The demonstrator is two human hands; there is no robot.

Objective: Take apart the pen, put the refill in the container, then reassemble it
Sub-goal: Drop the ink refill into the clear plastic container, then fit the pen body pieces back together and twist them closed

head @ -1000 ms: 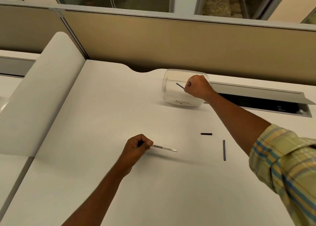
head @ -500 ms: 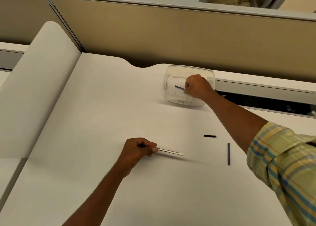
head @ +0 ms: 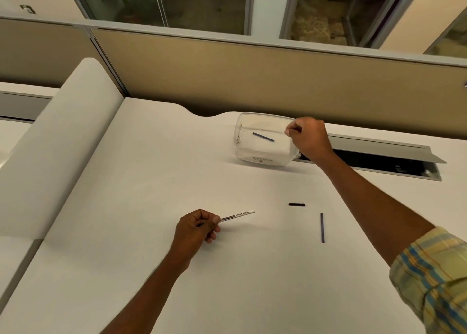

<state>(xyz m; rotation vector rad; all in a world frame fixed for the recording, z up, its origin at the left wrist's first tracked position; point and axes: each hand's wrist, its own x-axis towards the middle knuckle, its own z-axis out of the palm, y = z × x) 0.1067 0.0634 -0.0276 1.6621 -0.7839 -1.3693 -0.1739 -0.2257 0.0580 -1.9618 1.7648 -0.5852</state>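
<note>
A thin blue refill (head: 263, 137) lies loose on the floor of the clear plastic container (head: 262, 158) at the back of the white desk. Just above the container's right rim hovers my right hand (head: 308, 136), fingers curled, holding nothing. My left hand (head: 195, 228) grips the white marker barrel (head: 238, 215) near the desk's middle, its open end pointing right. A short black cap piece (head: 297, 204) and a second blue refill stick (head: 322, 227) lie on the desk to the right of the barrel.
A tan partition wall (head: 252, 78) runs behind the desk, with windows above. An open cable slot with a raised grey flap (head: 379, 154) sits right of the container. A raised white divider (head: 58, 141) borders the desk on the left.
My right hand let go of the blue refill, which now lies in the container, and the hand rose to the right rim. The left hand keeps holding the barrel.
</note>
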